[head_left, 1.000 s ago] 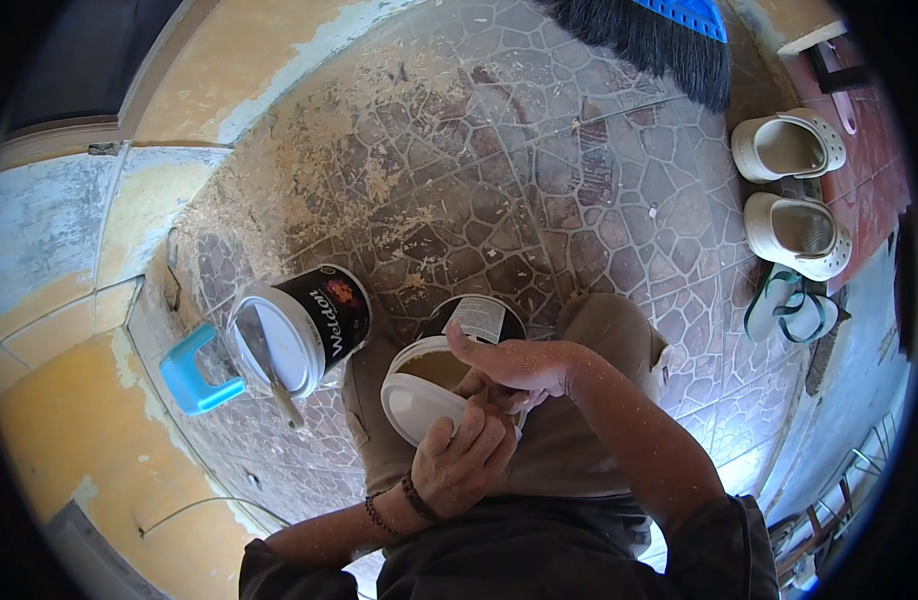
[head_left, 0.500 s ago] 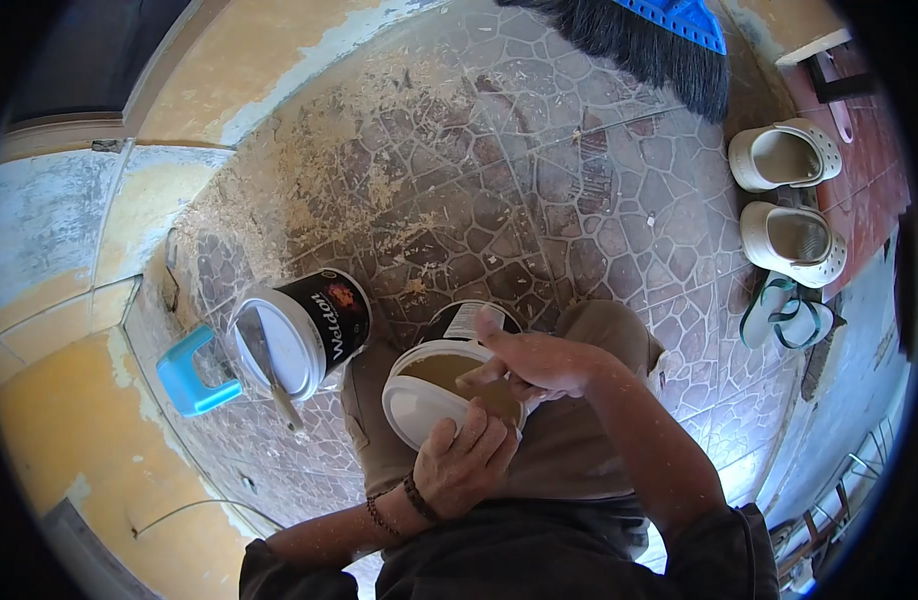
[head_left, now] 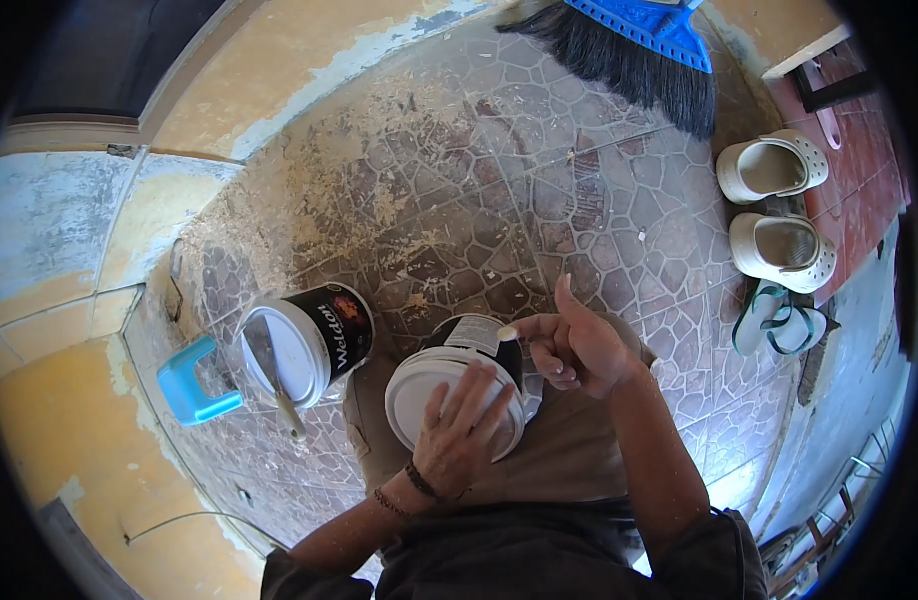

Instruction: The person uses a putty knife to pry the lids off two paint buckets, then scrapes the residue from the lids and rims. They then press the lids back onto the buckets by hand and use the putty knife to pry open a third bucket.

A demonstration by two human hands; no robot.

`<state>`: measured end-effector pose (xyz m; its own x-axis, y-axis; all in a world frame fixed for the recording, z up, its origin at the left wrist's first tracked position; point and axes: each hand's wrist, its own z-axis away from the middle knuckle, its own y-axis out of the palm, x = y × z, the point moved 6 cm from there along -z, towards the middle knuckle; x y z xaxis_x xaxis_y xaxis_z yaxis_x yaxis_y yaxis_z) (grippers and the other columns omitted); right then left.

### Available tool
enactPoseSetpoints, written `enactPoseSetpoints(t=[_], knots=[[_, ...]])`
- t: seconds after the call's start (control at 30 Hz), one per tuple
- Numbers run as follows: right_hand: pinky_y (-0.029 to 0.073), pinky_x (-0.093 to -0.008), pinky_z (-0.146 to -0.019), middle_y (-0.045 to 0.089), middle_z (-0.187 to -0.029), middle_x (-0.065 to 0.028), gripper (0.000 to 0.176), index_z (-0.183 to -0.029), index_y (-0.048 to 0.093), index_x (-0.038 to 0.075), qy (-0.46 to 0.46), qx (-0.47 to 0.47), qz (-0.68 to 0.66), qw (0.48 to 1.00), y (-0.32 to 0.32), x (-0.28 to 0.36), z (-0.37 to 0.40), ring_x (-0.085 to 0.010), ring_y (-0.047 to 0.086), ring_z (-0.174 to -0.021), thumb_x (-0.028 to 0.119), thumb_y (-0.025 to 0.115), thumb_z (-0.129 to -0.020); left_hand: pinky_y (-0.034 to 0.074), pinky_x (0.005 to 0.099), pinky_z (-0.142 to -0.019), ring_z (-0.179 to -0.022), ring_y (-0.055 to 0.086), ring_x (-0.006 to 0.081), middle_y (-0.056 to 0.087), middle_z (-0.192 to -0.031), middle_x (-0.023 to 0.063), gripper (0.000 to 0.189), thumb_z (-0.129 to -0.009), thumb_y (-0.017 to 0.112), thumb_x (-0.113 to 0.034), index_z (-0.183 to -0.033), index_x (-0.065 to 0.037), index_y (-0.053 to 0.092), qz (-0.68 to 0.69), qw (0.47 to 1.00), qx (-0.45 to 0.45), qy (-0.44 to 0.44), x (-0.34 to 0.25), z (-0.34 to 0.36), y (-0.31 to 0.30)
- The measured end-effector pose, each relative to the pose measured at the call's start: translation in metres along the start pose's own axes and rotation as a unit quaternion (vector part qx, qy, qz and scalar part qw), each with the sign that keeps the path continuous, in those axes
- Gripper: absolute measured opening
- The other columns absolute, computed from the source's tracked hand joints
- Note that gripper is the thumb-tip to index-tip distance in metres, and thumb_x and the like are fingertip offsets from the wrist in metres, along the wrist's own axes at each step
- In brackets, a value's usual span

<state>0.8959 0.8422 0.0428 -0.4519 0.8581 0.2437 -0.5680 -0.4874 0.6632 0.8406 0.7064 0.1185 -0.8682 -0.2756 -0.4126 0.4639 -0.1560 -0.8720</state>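
Observation:
A black tub [head_left: 514, 358] with a white lid [head_left: 414, 390] sits tilted between my knees. My left hand [head_left: 459, 430], with dark bracelets at the wrist, lies flat on the lid with its fingers stretched out. The lid now covers the opening. Just right of the tub, my right hand [head_left: 579, 345] is raised with thumb up, index finger extended and the other fingers loosely bent. A small dab of pale paste [head_left: 507, 333] sits on that index fingertip. To the left stands another black tub [head_left: 334, 325], and a putty knife [head_left: 271, 370] rests across its white lid.
A light-blue plastic piece [head_left: 189, 385] is beside the left wall. Wood shavings [head_left: 379, 200] litter the stone-patterned floor. A blue broom with black bristles [head_left: 629, 75] lies at the top. Beige clogs [head_left: 779, 245] and flip-flops [head_left: 774, 320] are along the right step.
The lid, earlier partly off with tan paste showing, now covers the tub. My right hand has moved away from the opening to the right, with paste on a fingertip.

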Motion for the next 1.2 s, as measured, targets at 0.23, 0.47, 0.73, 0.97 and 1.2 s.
enactPoseSetpoints(t=[0.23, 0.47, 0.73, 0.97, 1.2], knots=[[0.047, -0.0333, -0.062, 0.059, -0.073, -0.0092, 0.055, -0.115, 0.053, 0.0, -0.19, -0.343, 0.248, 0.886, -0.015, -0.019, 0.001, -0.0209, 0.057, -0.066, 0.049, 0.036, -0.096, 0.006, 0.0541, -0.109, -0.139, 0.013, 0.0385, 0.018, -0.148, 0.0246, 0.061, -0.087, 0.047, -0.032, -0.141, -0.006, 0.032, 0.001, 0.989, -0.079, -0.128, 0.035, -0.015, 0.011], [0.039, -0.0478, -0.09, 0.054, -0.115, -0.0244, 0.041, -0.121, 0.049, 0.002, -0.322, -0.465, 0.403, 0.72, 0.023, -0.056, -0.013, -0.0409, 0.05, -0.108, 0.033, 0.037, -0.097, 0.008, 0.055, -0.11, -0.139, 0.014, 0.0368, 0.018, -0.15, 0.0189, 0.054, -0.088, 0.046, -0.03, -0.138, -0.01, 0.039, -0.046, 0.983, -0.126, -0.127, 0.046, -0.02, 0.029], [0.033, -0.0468, -0.095, 0.054, -0.117, -0.0185, 0.049, -0.132, 0.041, 0.01, -0.131, -0.511, 0.494, 0.691, 0.033, -0.042, -0.019, -0.0347, 0.05, -0.111, 0.042, 0.034, -0.096, 0.012, 0.0586, -0.108, -0.138, 0.016, 0.0388, 0.015, -0.15, 0.0192, 0.048, -0.09, 0.039, -0.03, -0.134, -0.012, 0.046, -0.053, 0.968, -0.079, -0.233, 0.091, -0.037, 0.016], [0.036, -0.0448, -0.092, 0.056, -0.114, -0.0174, 0.044, -0.128, 0.045, 0.011, -0.137, -0.492, 0.515, 0.688, 0.039, -0.034, -0.031, -0.032, 0.053, -0.108, 0.039, 0.037, -0.095, 0.009, 0.0585, -0.109, -0.139, 0.012, 0.0381, 0.012, -0.152, 0.017, 0.047, -0.091, 0.037, -0.032, -0.132, -0.014, 0.05, 0.027, 0.967, 0.015, -0.252, 0.1, -0.041, 0.028], [0.038, -0.0453, -0.09, 0.058, -0.113, -0.0179, 0.041, -0.124, 0.048, 0.007, -0.154, -0.492, 0.525, 0.677, 0.035, -0.029, -0.041, -0.0342, 0.055, -0.106, 0.032, 0.04, -0.093, 0.016, 0.0595, -0.108, -0.137, 0.017, 0.0389, 0.022, -0.148, 0.0188, 0.042, -0.092, 0.036, -0.03, -0.124, -0.01, 0.055, 0.093, 0.973, 0.073, -0.201, 0.111, -0.049, 0.032]])
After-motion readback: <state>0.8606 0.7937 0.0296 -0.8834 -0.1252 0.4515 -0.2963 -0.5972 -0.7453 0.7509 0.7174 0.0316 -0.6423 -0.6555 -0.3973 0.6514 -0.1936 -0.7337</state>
